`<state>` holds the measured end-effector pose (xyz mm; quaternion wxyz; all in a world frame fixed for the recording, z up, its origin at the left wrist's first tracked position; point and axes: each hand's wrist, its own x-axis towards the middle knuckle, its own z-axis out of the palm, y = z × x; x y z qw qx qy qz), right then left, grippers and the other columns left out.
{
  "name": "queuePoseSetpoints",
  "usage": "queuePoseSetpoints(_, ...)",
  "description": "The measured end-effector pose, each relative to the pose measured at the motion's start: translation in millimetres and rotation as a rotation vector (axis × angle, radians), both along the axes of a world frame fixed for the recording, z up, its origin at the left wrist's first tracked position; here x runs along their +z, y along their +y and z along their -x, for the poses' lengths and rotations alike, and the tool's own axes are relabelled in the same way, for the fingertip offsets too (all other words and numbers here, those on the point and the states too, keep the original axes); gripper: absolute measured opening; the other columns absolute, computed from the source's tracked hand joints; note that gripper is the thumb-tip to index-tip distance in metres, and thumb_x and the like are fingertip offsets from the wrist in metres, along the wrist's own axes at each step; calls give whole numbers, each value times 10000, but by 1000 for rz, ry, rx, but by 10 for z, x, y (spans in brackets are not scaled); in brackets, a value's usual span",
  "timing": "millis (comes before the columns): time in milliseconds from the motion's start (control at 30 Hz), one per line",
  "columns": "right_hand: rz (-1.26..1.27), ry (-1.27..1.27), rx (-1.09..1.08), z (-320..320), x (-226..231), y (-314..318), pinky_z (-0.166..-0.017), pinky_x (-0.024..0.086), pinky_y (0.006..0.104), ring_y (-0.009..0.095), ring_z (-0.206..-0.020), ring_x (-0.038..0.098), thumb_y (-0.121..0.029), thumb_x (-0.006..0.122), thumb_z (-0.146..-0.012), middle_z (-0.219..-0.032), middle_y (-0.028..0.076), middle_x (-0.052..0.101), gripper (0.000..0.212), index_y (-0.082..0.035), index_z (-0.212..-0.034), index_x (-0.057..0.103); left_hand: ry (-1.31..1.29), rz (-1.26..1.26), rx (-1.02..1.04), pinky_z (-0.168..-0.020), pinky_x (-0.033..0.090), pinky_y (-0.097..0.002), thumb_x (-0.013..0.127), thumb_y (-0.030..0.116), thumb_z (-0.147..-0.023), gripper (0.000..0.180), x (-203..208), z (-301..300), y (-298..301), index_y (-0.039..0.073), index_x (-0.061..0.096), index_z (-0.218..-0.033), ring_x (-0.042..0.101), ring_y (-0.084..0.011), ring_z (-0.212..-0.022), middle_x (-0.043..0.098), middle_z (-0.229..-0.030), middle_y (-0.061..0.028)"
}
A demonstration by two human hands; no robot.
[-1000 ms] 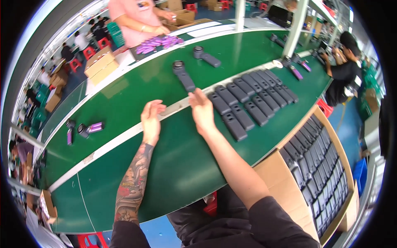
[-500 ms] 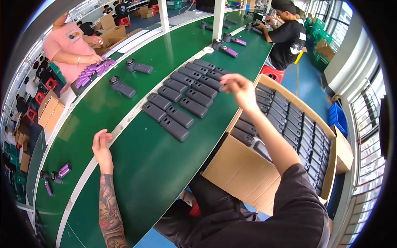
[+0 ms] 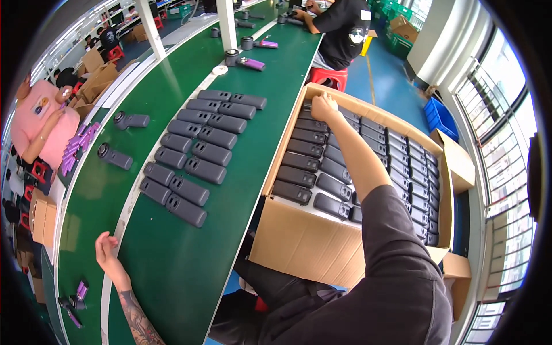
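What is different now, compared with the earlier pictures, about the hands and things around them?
The right hand moved rightward from above the green bench to inside the open carton; whether it grips anything is unclear. The view turned right too. The left hand stayed empty over the bench; the dark housings there stayed in rows.

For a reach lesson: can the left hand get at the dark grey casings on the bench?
Probably yes: the left hand looks empty and nothing blocks the nearest dark grey casing.
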<state>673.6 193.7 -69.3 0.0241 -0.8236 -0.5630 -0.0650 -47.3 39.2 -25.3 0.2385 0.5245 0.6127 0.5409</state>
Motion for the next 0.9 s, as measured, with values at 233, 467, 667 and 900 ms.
queuePoseSetpoints(233,42,-43,38,-188,263,-225,-835,552,469,427,-1029,634,-150,636,-827,-1174,291,618,329,42,-1085,704,4,-8,4,-839,440,-264,468,185,-1056,243,83,-35,27,32,655,-1085,541,-130,-816,600,-840,-16)
queuePoseSetpoints(467,-44,-160,205,-240,302,-324,-788,567,452,391,-960,675,-178,666,-845,-1090,251,678,352,51,-1112,679,-5,13,11,-836,438,-265,473,192,-1057,243,-18,-58,4,34,655,-1089,539,-127,-814,602,-840,-18)
queuePoseSetpoints(667,82,354,454,-637,331,-87,-761,568,440,372,-913,693,-201,688,-824,-1021,203,718,380,30,-1126,677,-20,4,11,-834,436,-263,475,188,-1054,240,9,-55,22,35,655,-1093,538,-129,-813,603,-842,-19)
queuePoseSetpoints(900,318,591,404,-352,300,-42,-739,563,427,364,-870,692,-232,698,-743,-974,175,731,441,12,-1111,693,12,14,26,-832,437,-261,473,175,-1047,233,31,-44,4,38,657,-1086,547,-132,-818,606,-843,-22)
